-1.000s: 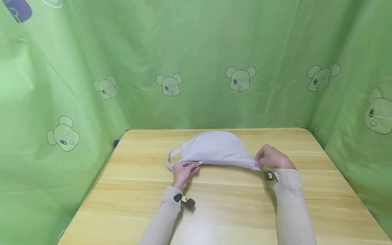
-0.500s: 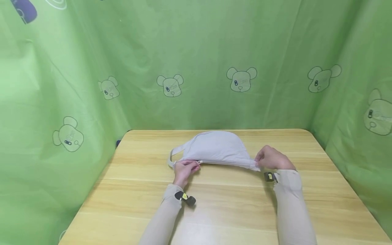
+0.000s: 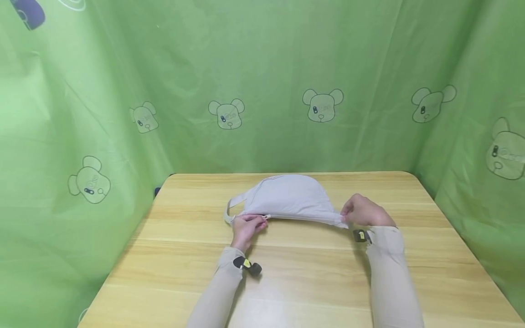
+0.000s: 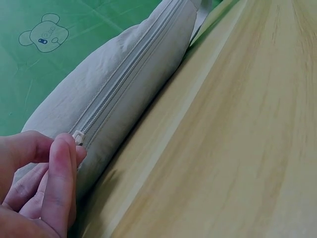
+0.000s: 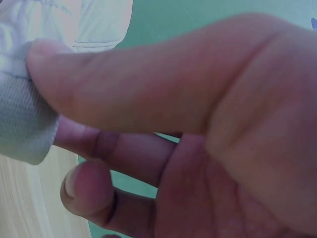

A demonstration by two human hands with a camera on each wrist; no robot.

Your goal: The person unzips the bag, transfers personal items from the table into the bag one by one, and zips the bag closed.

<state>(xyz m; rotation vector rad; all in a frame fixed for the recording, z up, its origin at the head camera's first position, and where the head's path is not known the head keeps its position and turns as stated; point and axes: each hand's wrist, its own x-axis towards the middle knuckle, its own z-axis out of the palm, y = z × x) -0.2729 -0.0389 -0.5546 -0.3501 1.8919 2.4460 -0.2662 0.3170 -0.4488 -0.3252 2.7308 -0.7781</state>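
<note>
A pale grey crescent-shaped sling bag [image 3: 291, 196] lies on the table, its zipper [image 4: 121, 74] running along the near edge. At the zipper's left part, my left hand [image 3: 246, 229] pinches the zipper pull [image 4: 78, 137] between thumb and finger. A short dark gap shows just left of the slider; to its right the teeth are joined. My right hand [image 3: 366, 212] pinches the bag's right end, where a ribbed strap tab [image 5: 25, 119] shows under the thumb in the right wrist view. Its other fingers are loosely curled.
The wooden table [image 3: 311, 282] spreads out around the bag. A loop of strap [image 3: 227, 214] sticks out at the bag's left end. Green curtains [image 3: 266, 150] with mouse-head prints enclose the table's back and sides. Each wrist wears a small black camera [image 3: 254, 269].
</note>
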